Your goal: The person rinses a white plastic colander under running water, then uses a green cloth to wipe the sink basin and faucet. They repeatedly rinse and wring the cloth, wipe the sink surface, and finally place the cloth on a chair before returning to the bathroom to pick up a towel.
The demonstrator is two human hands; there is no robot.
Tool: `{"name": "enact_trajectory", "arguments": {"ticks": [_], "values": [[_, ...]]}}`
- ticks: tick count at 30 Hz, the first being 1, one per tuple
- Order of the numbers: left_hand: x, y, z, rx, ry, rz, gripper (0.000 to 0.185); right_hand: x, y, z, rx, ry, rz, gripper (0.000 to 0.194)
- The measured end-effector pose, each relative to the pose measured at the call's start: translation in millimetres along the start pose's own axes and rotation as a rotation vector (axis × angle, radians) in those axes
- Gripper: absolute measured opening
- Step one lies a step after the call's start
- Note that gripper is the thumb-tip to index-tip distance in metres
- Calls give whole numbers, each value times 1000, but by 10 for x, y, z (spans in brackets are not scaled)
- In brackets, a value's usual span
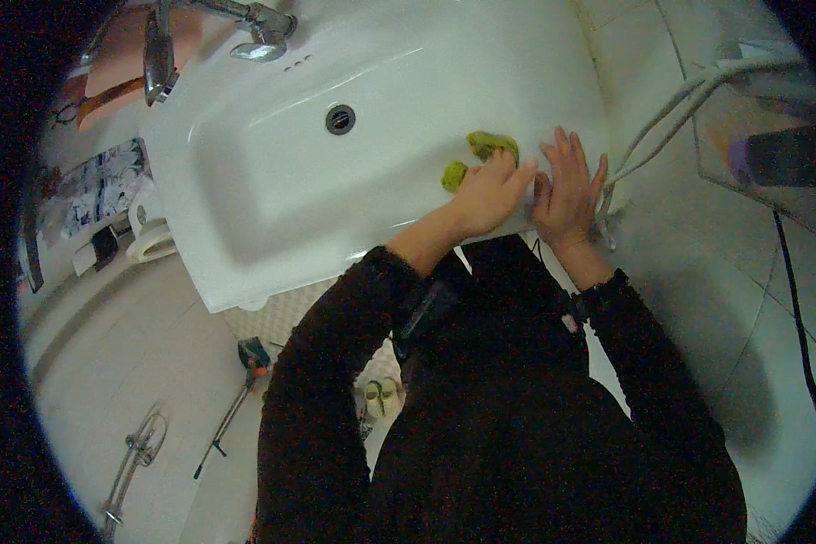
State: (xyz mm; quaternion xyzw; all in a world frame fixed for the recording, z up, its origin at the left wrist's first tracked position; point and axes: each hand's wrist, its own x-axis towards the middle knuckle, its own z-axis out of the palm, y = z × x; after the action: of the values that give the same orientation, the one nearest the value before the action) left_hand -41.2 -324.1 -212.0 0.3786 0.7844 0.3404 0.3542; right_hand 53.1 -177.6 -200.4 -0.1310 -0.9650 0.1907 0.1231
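Observation:
Below me is a white washbasin (279,163) with a round drain (341,120). My left hand (491,196) is at the basin's right part, its fingers on a crumpled yellow-green cloth (493,144). The cloth shows on two sides of the fingers; how firmly it is gripped is hidden. Just right of it, my right hand (568,187) lies on or just above the basin's right rim, fingers spread and nothing visible in it. The two hands are close together, and both sleeves are dark.
A chrome faucet (265,37) stands at the basin's back edge. White hoses (659,119) run along the tiled wall on the right, with a black cable (797,319) farther right. Lower left are a long-handled tool (230,415) and a wall-mounted chrome fixture (132,455).

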Motion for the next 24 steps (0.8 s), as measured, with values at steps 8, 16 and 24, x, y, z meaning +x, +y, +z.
{"name": "enact_trajectory", "arguments": {"ticks": [8, 16, 24], "values": [[575, -88, -27, -278, 130, -309, 83, 28, -29, -6, -60, 2, -17, 39], [714, -70, 293, -342, 255, -401, 104, -24, -33, -177, -58, -21, 26, 39], [871, -295, -43, -508, 386, -309, 95, 13, -50, -236, -8, -1, 1, 39]]}}
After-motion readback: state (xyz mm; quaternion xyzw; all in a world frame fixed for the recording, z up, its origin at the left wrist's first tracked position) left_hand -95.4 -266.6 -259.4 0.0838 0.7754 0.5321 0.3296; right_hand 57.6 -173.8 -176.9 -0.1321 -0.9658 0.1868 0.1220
